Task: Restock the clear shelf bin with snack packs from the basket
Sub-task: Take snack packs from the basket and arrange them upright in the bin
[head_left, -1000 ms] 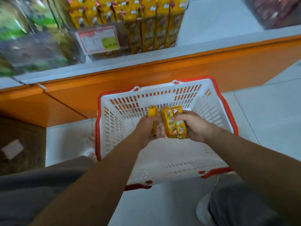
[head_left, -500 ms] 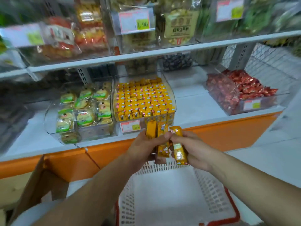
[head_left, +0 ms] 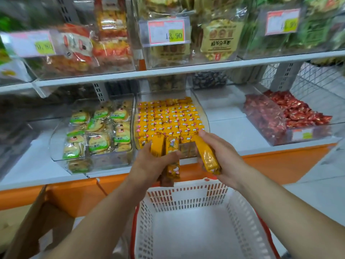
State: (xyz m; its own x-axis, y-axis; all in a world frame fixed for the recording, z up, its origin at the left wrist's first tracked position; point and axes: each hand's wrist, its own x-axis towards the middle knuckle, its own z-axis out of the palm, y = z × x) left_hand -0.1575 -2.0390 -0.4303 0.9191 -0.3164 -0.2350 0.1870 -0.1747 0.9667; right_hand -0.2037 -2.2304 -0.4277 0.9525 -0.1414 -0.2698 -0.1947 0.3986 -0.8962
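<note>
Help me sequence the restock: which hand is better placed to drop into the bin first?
Right, probably: the right hand holds one pack, fingertips at the clear bin rim; the left hand grips a bundle.

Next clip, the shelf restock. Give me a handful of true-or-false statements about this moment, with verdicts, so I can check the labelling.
1. The left hand and the right hand both hold yellow snack packs. True.
2. The basket is piled with packs. False: the part of its floor that shows is bare.
3. The clear bin holds many yellow packs standing in rows. True.
4. The right hand reaches into the red sweets. False: it holds its pack in front of the clear bin.
5. The bin left of the clear bin holds green-labelled biscuits. True.
</note>
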